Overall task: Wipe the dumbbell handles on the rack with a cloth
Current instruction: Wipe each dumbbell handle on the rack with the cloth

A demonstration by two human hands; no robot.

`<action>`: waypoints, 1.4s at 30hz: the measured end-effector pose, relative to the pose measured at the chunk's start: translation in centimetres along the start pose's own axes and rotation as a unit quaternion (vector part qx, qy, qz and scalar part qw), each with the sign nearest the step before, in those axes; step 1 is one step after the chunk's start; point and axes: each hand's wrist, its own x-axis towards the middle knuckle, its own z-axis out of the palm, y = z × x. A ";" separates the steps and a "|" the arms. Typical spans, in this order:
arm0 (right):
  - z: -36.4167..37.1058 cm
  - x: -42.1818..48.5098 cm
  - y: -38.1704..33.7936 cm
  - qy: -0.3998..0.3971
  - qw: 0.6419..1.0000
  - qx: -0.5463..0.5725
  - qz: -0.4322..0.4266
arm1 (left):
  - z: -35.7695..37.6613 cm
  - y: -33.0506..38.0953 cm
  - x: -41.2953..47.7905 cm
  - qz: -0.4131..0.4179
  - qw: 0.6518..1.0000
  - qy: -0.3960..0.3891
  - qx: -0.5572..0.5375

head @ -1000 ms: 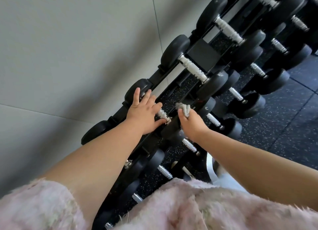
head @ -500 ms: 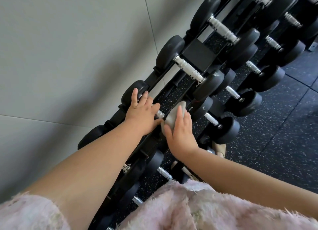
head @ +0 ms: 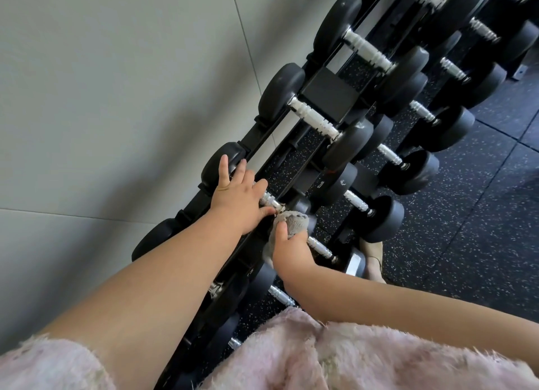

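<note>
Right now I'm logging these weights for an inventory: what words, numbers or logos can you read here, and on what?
No text reads for certain.
Pale marks on one dumbbell head just beyond the hands: too blurred to read, perhaps a number and a logo.

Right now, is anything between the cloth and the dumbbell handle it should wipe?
Yes. The left hand rests over most of that dumbbell handle; only a short bare stretch shows beside the grey cloth in the right hand.

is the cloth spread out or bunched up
Bunched up: the cloth is wadded into a lump gripped by the right hand, one end hanging below the thumb.
</note>
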 end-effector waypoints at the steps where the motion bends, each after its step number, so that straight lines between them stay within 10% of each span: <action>1: 0.1 0.2 -0.4 -0.011 0.998 0.044 0.036 | -0.1 0.0 0.0 0.001 1.000 0.001 0.002; 10: -4.2 2.2 -5.6 0.005 0.993 0.109 -0.050 | 0.4 -0.1 0.4 0.020 0.999 0.000 -0.035; 32: -3.3 1.0 -3.4 -0.129 0.952 0.266 0.078 | 0.1 -0.2 1.0 0.029 0.998 -0.020 -0.050; 38: -5.5 1.4 -4.0 -0.085 0.996 0.039 0.015 | -0.1 -0.2 0.8 0.028 0.998 -0.031 -0.045; 42: -9.8 2.2 -3.7 -0.120 0.986 0.111 0.044 | -0.2 -0.2 0.8 0.029 0.998 -0.037 -0.049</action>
